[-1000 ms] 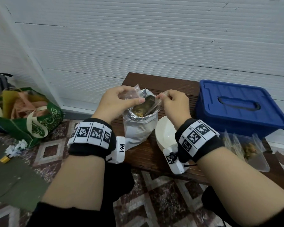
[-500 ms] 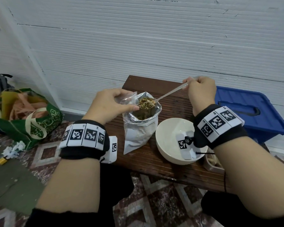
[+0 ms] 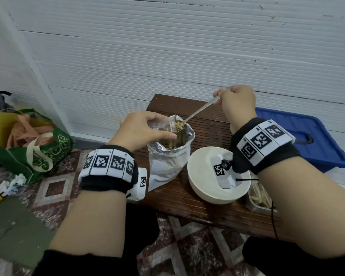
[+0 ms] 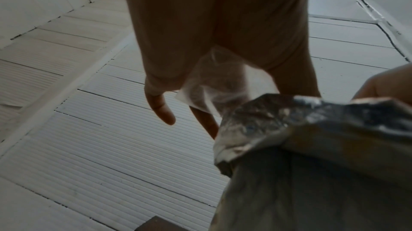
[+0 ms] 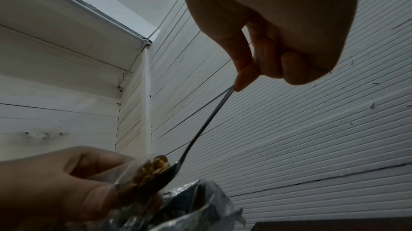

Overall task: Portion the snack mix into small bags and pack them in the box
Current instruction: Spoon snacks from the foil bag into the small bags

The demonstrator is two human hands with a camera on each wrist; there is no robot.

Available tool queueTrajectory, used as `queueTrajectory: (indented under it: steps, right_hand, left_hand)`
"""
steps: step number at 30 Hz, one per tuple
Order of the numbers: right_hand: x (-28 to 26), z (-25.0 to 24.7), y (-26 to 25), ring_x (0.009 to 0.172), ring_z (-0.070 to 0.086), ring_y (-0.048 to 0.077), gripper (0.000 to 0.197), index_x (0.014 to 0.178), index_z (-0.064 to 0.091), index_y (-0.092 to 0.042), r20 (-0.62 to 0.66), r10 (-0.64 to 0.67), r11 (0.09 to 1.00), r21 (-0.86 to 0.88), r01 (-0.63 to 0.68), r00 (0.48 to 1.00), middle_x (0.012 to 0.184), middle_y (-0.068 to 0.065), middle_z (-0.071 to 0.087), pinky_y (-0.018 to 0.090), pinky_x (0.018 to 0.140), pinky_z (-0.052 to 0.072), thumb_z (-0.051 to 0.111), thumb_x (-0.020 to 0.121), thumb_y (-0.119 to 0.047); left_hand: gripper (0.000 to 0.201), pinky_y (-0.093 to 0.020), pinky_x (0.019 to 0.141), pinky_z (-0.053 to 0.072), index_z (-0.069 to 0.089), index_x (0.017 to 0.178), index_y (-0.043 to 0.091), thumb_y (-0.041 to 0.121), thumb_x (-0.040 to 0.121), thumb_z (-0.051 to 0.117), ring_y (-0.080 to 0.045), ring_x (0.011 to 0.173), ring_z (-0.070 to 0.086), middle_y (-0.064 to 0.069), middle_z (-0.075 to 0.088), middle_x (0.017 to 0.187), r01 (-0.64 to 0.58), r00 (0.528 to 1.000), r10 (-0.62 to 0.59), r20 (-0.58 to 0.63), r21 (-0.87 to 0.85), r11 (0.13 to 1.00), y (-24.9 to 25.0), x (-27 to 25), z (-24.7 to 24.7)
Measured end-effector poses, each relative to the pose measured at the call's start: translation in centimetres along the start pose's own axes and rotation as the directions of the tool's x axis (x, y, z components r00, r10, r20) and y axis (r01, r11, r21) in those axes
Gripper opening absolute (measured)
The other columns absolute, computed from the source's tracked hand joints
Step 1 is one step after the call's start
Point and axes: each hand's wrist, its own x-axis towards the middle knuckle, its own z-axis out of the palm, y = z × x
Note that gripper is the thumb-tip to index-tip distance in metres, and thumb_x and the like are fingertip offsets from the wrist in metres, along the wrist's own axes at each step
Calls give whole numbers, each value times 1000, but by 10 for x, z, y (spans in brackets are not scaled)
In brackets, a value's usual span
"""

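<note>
above the foil bag (image 3: 168,154), a spoon (image 3: 197,112) of snack mix (image 3: 177,124) is pinched by the right hand (image 3: 237,102); a small clear bag (image 3: 159,126) is pinched beside it by the left hand (image 3: 141,130).

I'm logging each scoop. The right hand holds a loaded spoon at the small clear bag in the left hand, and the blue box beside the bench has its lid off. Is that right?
Not quite: the blue box has its lid on, as the head view shows. The rest holds: the right hand holds the loaded spoon at the small clear bag pinched in the left hand.
</note>
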Motion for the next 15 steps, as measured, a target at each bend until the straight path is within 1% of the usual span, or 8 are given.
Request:
queueTrajectory:
  steps: [2, 4, 5, 8, 10, 11, 13, 15]
  right_hand:
    - [1, 2, 0, 60, 48, 1, 35, 64, 61, -16, 10, -1, 1000, 5, 1, 1000, 65, -9, 57, 15, 54, 36, 48, 96, -13]
    - [1, 6, 0, 63, 50, 0, 33, 68, 63, -14, 20, 9, 1000, 5, -9, 1000, 65, -7, 58, 14, 58, 37, 48, 96, -13]
    - [0, 7, -1, 64, 50, 1, 32, 69, 64, -13, 28, 15, 1000, 9, -15, 1000, 65, -6, 59, 15, 60, 38, 48, 96, -13]
    - [-3, 12, -2, 75, 57, 4, 35, 64, 64, -14, 60, -7, 998, 57, 4, 998, 72, -6, 64, 18, 72, 41, 49, 96, -13]
    - [-6, 13, -3, 81, 59, 3, 32, 68, 65, -9, 81, -72, 991, 118, 62, 994, 79, -8, 66, 18, 78, 42, 51, 96, -12]
    - [-8, 12, -4, 78, 59, 1, 28, 73, 67, -8, 84, -127, 982, 153, 114, 988, 80, -8, 66, 17, 77, 42, 51, 96, -13]
    - [-11, 7, -7, 68, 57, -2, 24, 79, 66, -16, 65, -259, 946, 217, 240, 964, 79, -5, 66, 13, 67, 41, 51, 96, -13]
    - [-12, 1, -9, 69, 58, 0, 22, 80, 64, -23, 20, -364, 906, 239, 349, 931, 83, -6, 67, 12, 65, 41, 52, 96, -13]
  left_hand:
    - [54, -47, 108, 35, 61, 79, 53, 81, 35, 74, -8, 111, 56, 25, 65, 98, -1, 1000, 1, 7, 7, 1000, 2, 0, 2]
    - [55, -46, 106, 38, 61, 78, 54, 84, 32, 66, -6, 109, 57, 26, 66, 96, -5, 1000, 5, 9, 6, 1000, 2, 2, 6]
    - [56, -45, 105, 39, 61, 78, 53, 85, 32, 66, -5, 108, 58, 26, 66, 95, -6, 1000, 6, 9, 2, 1000, 2, 3, 8]
    - [57, -43, 101, 44, 62, 81, 50, 84, 35, 72, -4, 102, 60, 24, 66, 94, -5, 1000, 5, -10, -21, 1000, 3, 5, 13]
    - [52, -45, 100, 44, 63, 79, 51, 83, 40, 71, -3, 98, 61, 23, 67, 90, -8, 999, 7, -40, -32, 999, 2, 6, 15]
    - [47, -44, 100, 44, 63, 80, 50, 80, 44, 71, -3, 97, 61, 22, 68, 89, 0, 998, -2, -58, -42, 999, 2, 6, 14]
    - [38, -36, 97, 46, 64, 84, 43, 67, 58, 78, -4, 99, 60, 21, 66, 92, 16, 997, -23, -79, -94, 995, 2, 7, 12]
    - [30, -27, 90, 45, 63, 88, 37, 52, 68, 79, -7, 103, 58, 19, 63, 97, 20, 995, -35, -95, -150, 988, 3, 6, 10]
